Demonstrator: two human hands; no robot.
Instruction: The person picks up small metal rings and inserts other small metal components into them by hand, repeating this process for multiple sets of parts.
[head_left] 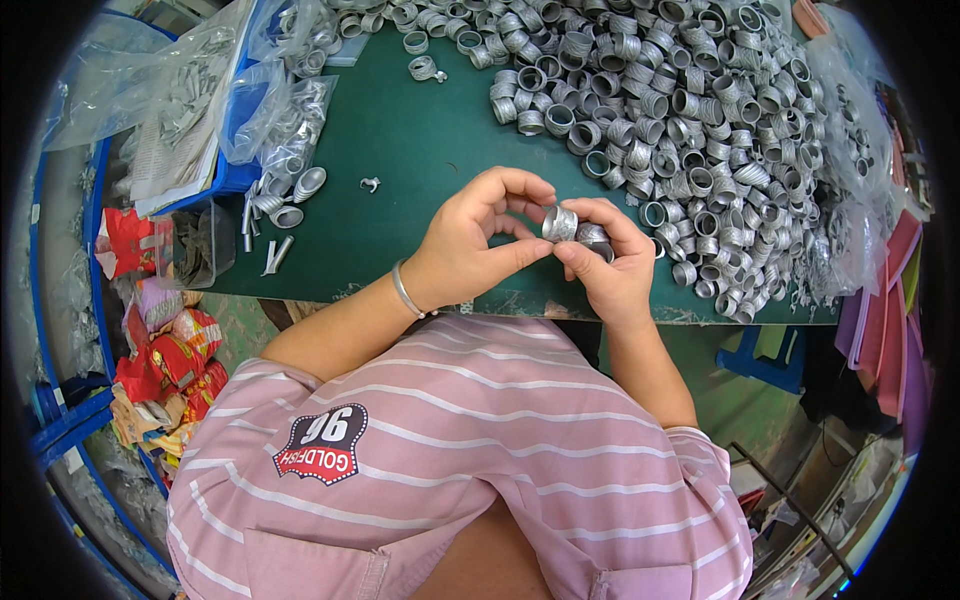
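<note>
Above the near edge of the green table, my two hands meet around short silver metal rings. One ring (559,224) sits upright between the fingertips of both hands. The thumb and fingers of my left hand (470,238) close on its left side. My right hand (612,262) curls its index finger and thumb against the same ring and also holds a second, darker-looking ring (594,237) in its palm. Part of that second ring is hidden by the fingers. Just beyond the right hand begins a large heap of similar rings (690,150).
On the green table (400,130) lie a ring with a small lug (426,69) and a small metal piece (371,184). At left are a bag of metal parts (300,120), a blue tray (238,175) and a clear box (205,245). A blue stool (762,358) stands below right.
</note>
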